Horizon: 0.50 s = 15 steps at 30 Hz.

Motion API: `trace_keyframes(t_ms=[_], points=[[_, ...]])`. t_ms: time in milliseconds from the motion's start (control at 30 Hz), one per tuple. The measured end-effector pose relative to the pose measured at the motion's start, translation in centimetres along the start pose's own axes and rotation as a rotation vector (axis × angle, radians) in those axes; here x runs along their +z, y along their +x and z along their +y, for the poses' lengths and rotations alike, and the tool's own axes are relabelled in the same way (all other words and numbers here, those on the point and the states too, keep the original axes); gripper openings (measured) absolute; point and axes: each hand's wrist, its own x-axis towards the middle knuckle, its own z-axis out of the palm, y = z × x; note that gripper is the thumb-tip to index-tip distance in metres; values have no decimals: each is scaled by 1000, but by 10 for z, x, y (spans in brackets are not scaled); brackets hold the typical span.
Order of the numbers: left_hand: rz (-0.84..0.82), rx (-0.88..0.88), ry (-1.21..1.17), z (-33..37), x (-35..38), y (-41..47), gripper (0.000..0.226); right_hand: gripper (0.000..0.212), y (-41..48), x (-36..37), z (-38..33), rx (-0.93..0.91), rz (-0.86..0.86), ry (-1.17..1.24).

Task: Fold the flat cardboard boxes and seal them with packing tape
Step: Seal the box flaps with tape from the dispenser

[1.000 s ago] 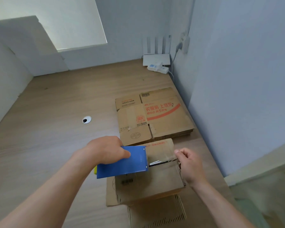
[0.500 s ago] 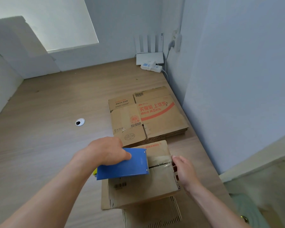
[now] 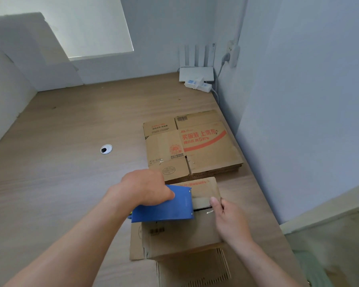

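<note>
Left grip wraps the blue tape dispenser atop the folded box at six o'clock on the worktop, right grip clamps its three o'clock edge, thumb down on the tape, which is best drawn level toward nine, taut along the seam.

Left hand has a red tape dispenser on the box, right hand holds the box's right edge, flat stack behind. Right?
No: the tape dispenser is blue, not red, per the head view. Otherwise as stated: left hand grips it on the box, right hand holds the box's right edge, flat stack behind.
</note>
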Motion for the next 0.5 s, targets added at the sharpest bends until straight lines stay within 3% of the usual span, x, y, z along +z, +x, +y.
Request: trace_keyframes(t_ms=[200, 367, 500], points=[[-31, 16, -84, -10, -4, -6, 34, 42, 1, -4, -2, 16, -30, -50], [-72, 82, -286, -25, -3, -17, 24, 49, 2, 2, 3, 7, -21, -57], [-61, -21, -297, -91, 2, -38, 39, 42, 2, -12, 5, 16, -25, -50]])
